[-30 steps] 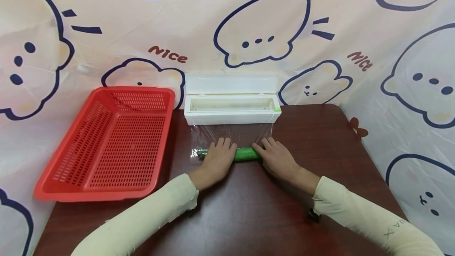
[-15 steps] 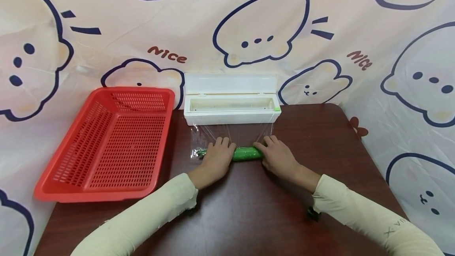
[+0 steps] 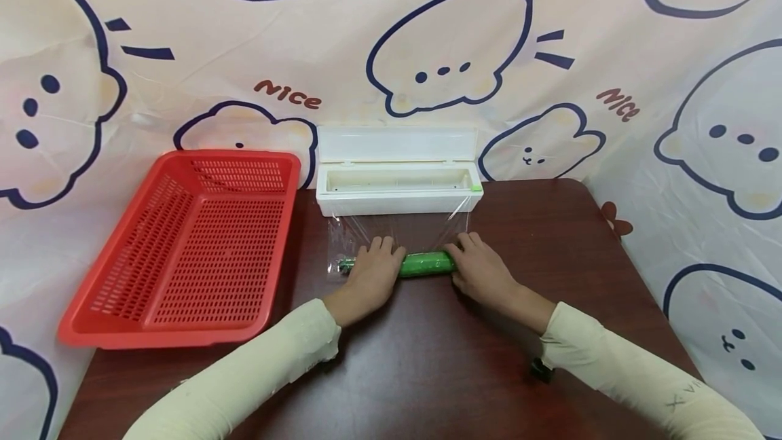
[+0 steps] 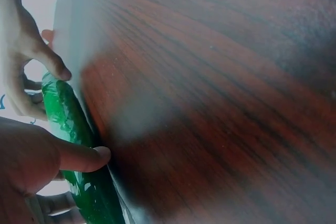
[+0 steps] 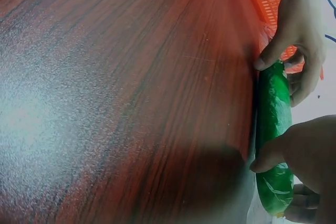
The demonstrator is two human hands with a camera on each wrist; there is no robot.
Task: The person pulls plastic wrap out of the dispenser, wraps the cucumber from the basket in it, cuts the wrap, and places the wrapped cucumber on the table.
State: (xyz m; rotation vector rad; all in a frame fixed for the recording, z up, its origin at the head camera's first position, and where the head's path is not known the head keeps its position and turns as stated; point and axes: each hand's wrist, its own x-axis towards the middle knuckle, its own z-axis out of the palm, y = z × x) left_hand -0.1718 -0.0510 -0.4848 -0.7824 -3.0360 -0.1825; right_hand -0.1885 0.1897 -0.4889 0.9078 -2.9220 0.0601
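long green cucumber (image 3: 426,263) on clear plastic film (image 3: 397,228), near the dark wooden table's (image 3: 427,372) back edge. left hand (image 3: 374,270) and right hand (image 3: 479,269) each grasp one end. risk: film bunching or sticking to itself if the hands roll unevenly.

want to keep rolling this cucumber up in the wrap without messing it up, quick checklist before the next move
1. Both hands on the cucumber: ok. The left hand grips one end and the right hand the other, thumbs tucked on the near side.
2. Cling film joined to the dispenser box: ok, the sheet runs from the box to the cucumber, uncut.
3. Film around the cucumber: ok, both wrist views show shiny film over it.
4. Film smooth: not ok, it bunches at the left edge.
5. Box lid open: ok.
6. Red basket clear of the film: ok, it sits apart to the left on the table.
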